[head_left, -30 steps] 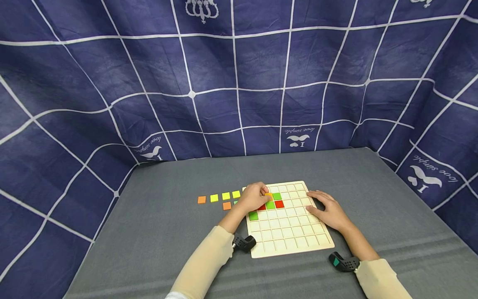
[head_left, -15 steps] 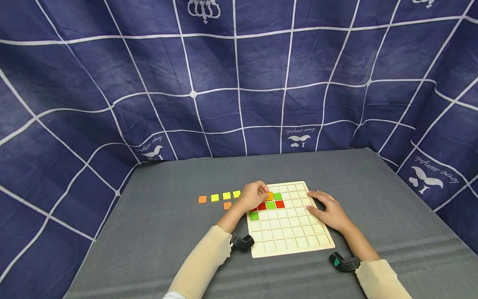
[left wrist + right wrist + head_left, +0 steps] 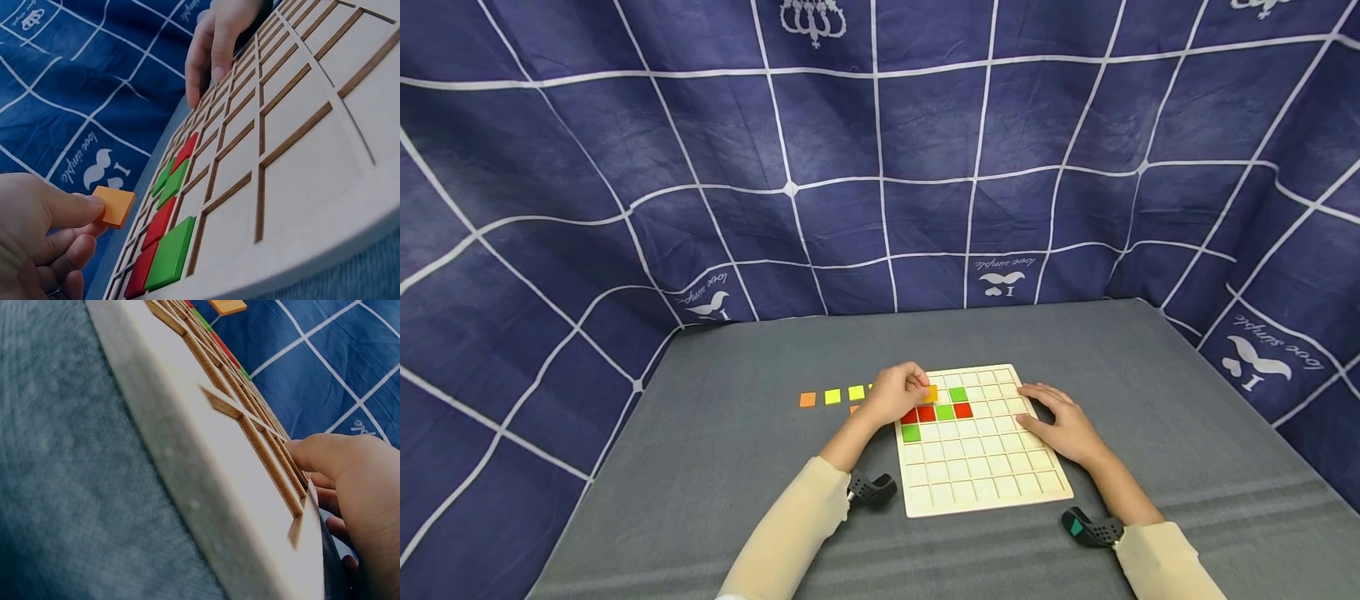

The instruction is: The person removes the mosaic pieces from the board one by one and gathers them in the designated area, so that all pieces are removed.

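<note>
My left hand pinches an orange square tile between thumb and fingertips, lifted over the upper left of a wooden grid board. Red tiles, green tiles and another red one sit in a row of cells just below it. One green tile lies a row nearer, at the left edge. A further green tile stands alone in the row above. My right hand rests on the board's right edge, fingers spread and thumb on the rim.
Left of the board on the grey cloth lie loose tiles: an orange tile, a yellow-green tile and a yellow tile. Others are partly hidden behind my left hand. A blue curtain hangs behind the table.
My left hand has drawn the orange tile up off the cell beside the lone green tile and moved slightly left. My right hand stays at the board's edge.
</note>
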